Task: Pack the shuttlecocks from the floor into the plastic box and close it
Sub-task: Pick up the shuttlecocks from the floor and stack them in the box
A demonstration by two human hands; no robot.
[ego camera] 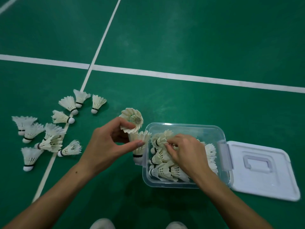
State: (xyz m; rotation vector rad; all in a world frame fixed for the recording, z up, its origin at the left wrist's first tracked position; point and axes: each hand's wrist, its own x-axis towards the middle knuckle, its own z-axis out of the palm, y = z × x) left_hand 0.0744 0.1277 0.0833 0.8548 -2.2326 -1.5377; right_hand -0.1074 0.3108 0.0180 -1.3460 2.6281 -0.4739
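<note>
1. Plastic box: I see it clear-walled and open on the green court floor, low and right of centre, partly filled with white feather shuttlecocks lying on their sides.
2. Right hand: I have it reaching down into the box, fingers curled among the feathers of the top shuttlecock (whether it truly pinches that one I cannot tell).
3. Left hand: held just left of the box's near-left wall, thumb and fingers curled round two shuttlecocks. The upper one points its open feather skirt toward the camera; the lower one hangs cork downward, just outside the box wall.
4. Lid: white, with a moulded handle, lying flat on the floor and touching the box's right side; a translucent latch sits at the join.
5. Loose shuttlecocks: I count a scattered group on the floor well to the left, around a white court line, some overlapping.
6. Shoes: two pale toe caps show at the bottom edge.
</note>
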